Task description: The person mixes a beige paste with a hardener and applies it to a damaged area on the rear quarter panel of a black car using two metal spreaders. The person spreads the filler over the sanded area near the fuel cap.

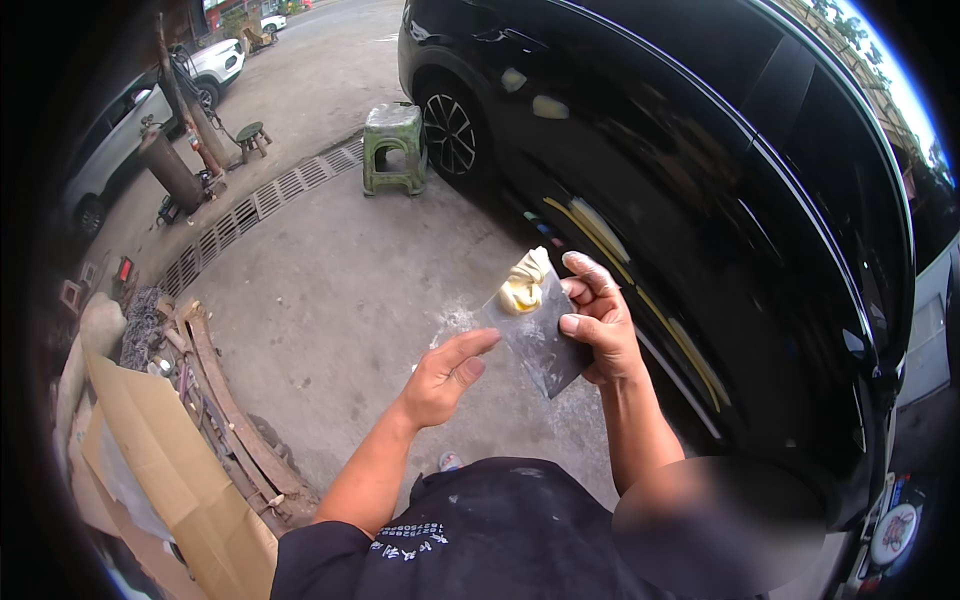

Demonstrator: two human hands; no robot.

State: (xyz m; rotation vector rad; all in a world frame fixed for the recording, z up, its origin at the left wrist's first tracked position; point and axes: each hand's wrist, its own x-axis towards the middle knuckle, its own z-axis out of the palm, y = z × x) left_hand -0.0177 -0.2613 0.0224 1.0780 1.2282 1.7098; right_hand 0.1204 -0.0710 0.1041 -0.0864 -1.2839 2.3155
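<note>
The right hand (602, 330) pinches the right side of a dark plate (545, 350) with a yellow blob (522, 290) on its far end, the left hand (443, 378) is half open and empty near its left side, a black car (660, 150) is on the right, and a green stool (393, 122) stands far off.

Left forearm (372, 468): I see it bare on my feed, slanting up and rightward.
Left wrist (412, 405): bent slightly to the right.
Left hand (440, 385): I have its fingers (470, 345) extended, the thumb (467, 374) parted below them.
Right forearm (640, 425): bare, rising steeply with a slight leftward lean.
Right hand (606, 330): I find it higher than the left, pinching thumb against fingers.
Right fingers (594, 274): bent, pale smears on the skin.
</note>
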